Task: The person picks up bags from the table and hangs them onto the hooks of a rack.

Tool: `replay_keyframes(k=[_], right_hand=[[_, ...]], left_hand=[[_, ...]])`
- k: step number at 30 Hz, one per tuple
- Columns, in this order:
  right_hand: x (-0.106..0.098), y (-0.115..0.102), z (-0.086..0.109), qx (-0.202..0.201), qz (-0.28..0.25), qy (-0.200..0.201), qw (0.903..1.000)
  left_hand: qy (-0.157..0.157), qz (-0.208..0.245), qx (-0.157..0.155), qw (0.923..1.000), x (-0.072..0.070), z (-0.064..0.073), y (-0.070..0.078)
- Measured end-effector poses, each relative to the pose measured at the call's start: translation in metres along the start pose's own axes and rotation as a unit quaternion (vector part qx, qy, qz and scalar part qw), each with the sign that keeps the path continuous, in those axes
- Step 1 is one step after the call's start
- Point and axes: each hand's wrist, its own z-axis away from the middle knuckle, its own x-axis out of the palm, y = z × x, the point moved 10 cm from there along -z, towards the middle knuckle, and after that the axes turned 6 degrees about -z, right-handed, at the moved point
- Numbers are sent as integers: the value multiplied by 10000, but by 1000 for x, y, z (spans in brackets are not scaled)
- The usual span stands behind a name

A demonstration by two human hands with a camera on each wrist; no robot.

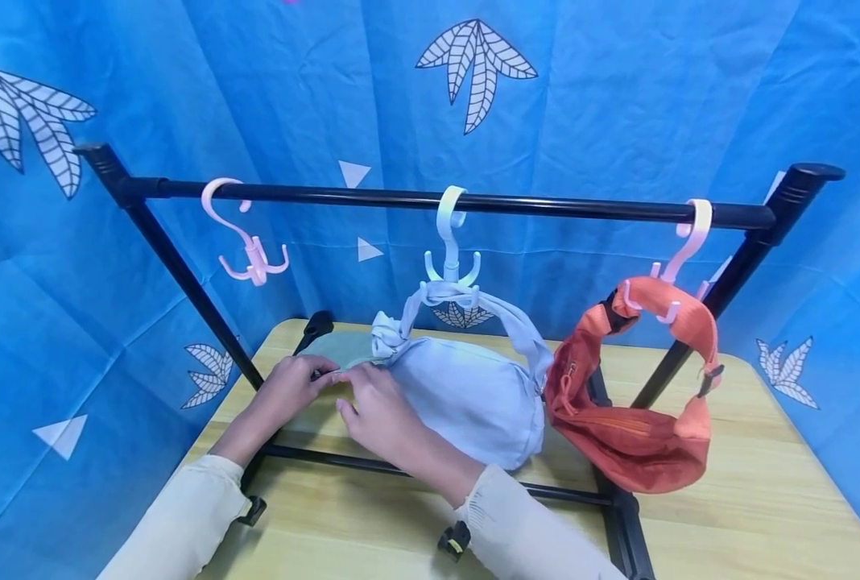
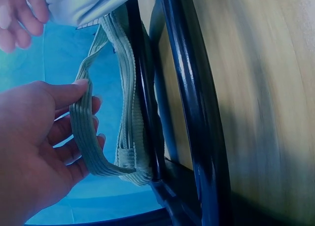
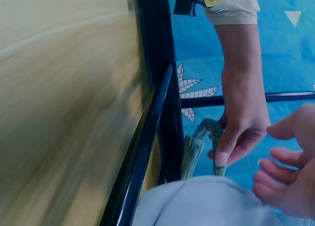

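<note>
A green corduroy bag (image 1: 339,348) with a zipper lies low at the back left of the rack, partly hidden by the hands in the head view. My left hand (image 1: 290,392) pinches its ribbed strap (image 2: 84,132) between thumb and fingers, holding the loop away from the zipped body. My right hand (image 1: 386,411) is beside the left one, fingers loosely bent with nothing between them in the right wrist view. Close to those fingers hangs a light blue bag (image 1: 466,395), its knotted strap looped over a pale blue hook (image 1: 450,242).
A black rack bar (image 1: 372,196) spans above the wooden table (image 1: 756,451). Its left end carries a pink hook (image 1: 256,262) with bare prongs. An orange-red bag (image 1: 633,443) hangs from another pink hook (image 1: 694,234) at right. A lower bar (image 1: 328,457) crosses near the table.
</note>
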Motion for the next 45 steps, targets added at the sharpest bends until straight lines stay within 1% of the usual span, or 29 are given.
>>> replay_keyframes(k=[3, 5, 11, 14, 17, 21, 26, 29, 34, 41, 45], right_hand=[[4, -3, -4, 119, 561, 15, 9984], [7, -6, -6, 112, 840, 31, 9964], [14, -14, -10, -190, 1473, 228, 9886], [16, -16, -12, -289, 1723, 337, 9840], [18, -12, -15, -208, 1785, 352, 9831], [22, -1, -20, 109, 1806, 285, 9831], [25, 9, -24, 360, 2186, 357, 9745], [23, 13, -25, 401, 2405, 502, 9685], [20, 16, -27, 417, 2585, 734, 9623], [19, 17, -28, 268, 3068, 888, 9473], [19, 17, -27, 255, 3010, 896, 9491]], left_hand=[[14, 14, -31, 10000, -2, 1, 1], [25, 46, -32, 10000, -3, 3, 2], [2, 147, -65, 9999, -4, 10, 2], [74, 117, 2, 9999, -7, 13, 3], [179, 64, 89, 9998, -8, 14, 3], [262, 76, 189, 9994, -10, 17, 5], [277, 116, 211, 9993, -14, 20, 6], [273, 121, 204, 9993, -16, 21, 7], [364, 149, 232, 9990, -20, 24, 8], [555, 140, 378, 9976, -29, 30, 13], [657, 102, 472, 9967, -36, 34, 17]])
